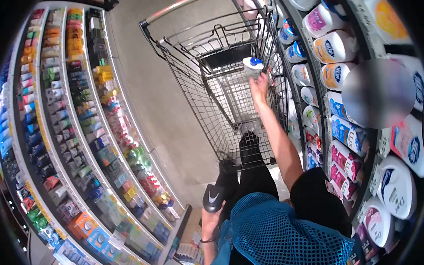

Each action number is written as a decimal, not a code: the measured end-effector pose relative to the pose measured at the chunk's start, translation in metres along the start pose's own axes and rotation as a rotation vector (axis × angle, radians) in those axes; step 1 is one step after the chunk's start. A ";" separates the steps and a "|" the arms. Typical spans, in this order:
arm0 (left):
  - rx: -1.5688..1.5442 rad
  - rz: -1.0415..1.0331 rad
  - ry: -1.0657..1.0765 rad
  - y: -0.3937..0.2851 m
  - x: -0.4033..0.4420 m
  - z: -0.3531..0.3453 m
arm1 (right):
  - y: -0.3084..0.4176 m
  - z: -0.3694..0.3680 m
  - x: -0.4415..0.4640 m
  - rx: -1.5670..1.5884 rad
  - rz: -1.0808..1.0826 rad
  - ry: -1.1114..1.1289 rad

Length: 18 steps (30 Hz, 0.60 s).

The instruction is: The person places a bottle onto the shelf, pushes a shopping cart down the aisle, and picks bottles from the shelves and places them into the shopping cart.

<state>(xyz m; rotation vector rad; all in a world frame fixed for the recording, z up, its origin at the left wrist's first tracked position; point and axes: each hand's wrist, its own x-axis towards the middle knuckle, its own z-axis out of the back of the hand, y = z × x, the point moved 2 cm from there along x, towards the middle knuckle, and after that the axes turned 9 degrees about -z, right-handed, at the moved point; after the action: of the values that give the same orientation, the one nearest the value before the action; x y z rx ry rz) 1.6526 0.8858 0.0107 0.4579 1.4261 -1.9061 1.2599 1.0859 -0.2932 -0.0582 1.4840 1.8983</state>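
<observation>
My right hand (259, 88) reaches over the wire shopping cart (177, 79), its fingers curled at the near end of a white bottle (252, 70) with a blue patch. The fingers partly cover that end of the bottle, and its label is too small to read. Down by my left thigh, my left hand (210, 223) is wrapped around a black object (215, 197) with a rounded-square top and a pale swoosh mark. The lower part of that object is hidden by my hand.
Shelves of white bottles (333, 49) stand close along the cart's right side. On the left, across a grey floor (138, 64), curved shelves hold small packages (62, 125). A blue mesh garment or bag (277, 229) lies across my front. A round blur hides part of the right shelf.
</observation>
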 end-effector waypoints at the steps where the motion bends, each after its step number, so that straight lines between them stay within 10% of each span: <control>1: 0.009 -0.026 -0.002 -0.005 0.001 0.004 | 0.036 0.025 -0.044 0.319 -0.067 0.164; 5: 0.027 -0.136 0.027 -0.028 0.000 0.016 | 0.221 0.161 -0.237 0.763 -0.103 0.702; 10: 0.059 -0.295 0.163 0.008 0.010 0.034 | 0.339 0.282 -0.409 1.327 0.441 1.370; 18: 0.029 -0.485 0.299 0.042 -0.017 0.047 | 0.326 0.346 -0.598 1.277 0.784 1.777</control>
<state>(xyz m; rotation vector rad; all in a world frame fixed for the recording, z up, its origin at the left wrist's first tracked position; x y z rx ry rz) 1.6998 0.8407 0.0088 0.4541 1.8342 -2.3136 1.6554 1.0579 0.3595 -0.7848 4.0367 0.4575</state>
